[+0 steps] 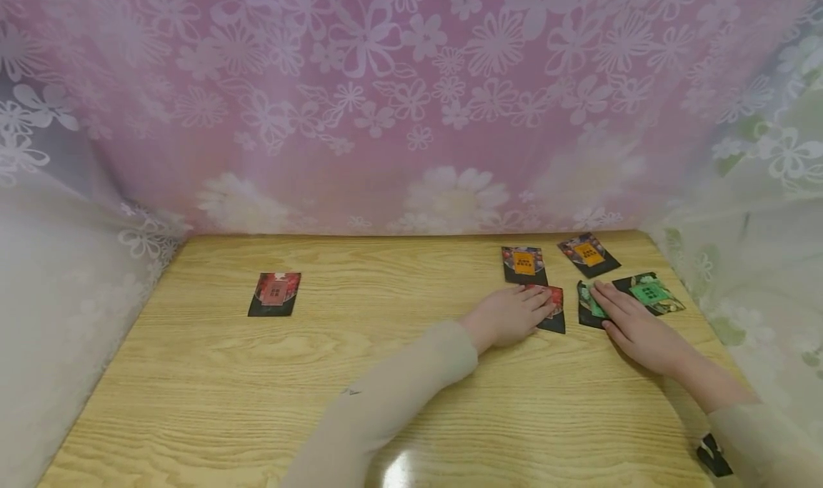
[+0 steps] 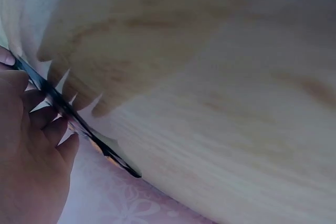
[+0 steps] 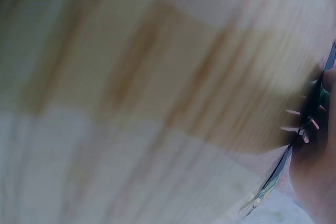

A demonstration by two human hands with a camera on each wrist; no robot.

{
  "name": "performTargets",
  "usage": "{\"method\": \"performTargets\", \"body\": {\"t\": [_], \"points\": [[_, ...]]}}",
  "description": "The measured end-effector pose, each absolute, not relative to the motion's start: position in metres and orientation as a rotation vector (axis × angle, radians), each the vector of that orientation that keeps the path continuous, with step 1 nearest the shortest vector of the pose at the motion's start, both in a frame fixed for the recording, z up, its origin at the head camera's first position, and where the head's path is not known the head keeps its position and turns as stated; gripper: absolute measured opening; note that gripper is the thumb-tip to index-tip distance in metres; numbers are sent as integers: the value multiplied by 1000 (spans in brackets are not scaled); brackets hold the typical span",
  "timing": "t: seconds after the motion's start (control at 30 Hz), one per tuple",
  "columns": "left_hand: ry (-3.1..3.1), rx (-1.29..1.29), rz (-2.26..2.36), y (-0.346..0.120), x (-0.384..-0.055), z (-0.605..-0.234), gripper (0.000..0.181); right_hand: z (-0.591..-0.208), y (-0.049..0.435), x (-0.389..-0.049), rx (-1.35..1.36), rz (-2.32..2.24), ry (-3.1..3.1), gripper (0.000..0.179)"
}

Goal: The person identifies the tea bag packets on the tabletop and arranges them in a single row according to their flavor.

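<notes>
My left hand (image 1: 514, 316) lies over a small black packet with a red label (image 1: 556, 318), its fingers stretched across the packet's upper left part. Under the fingertips of my right hand (image 1: 643, 336) is a black packet with a green label (image 1: 586, 311), partly covered. A second green-labelled packet (image 1: 651, 293) lies just to its right. In the left wrist view, the fingers of the left hand (image 2: 37, 150) meet dark packets (image 2: 59, 100) seen edge-on. The right hand (image 3: 315, 166) shows only partly in the right wrist view, beside a thin dark packet edge (image 3: 275, 171).
Two orange-labelled packets (image 1: 524, 261) (image 1: 588, 254) lie behind the hands, near the table's back edge. Another red-labelled packet (image 1: 275, 294) sits far left on the wooden table (image 1: 257, 402). A black-and-white item (image 1: 712, 456) is by the right sleeve. Flowered curtains (image 1: 418, 116) enclose the table.
</notes>
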State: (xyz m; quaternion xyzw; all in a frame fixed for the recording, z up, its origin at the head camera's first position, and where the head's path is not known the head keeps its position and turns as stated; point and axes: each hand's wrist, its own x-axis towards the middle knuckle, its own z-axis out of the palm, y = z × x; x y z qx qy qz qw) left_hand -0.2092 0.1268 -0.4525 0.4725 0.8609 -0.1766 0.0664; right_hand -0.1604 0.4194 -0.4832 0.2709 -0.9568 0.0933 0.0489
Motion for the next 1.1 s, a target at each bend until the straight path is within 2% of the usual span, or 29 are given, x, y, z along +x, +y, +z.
{"method": "performTargets", "body": {"t": [0.43, 1.1], "points": [[2582, 1457, -459, 88, -198, -456, 56, -481, 421, -160, 809, 295, -2945, 60], [2597, 1564, -361, -16, -191, -458, 54, -481, 419, -161, 868, 291, -2900, 59]]}}
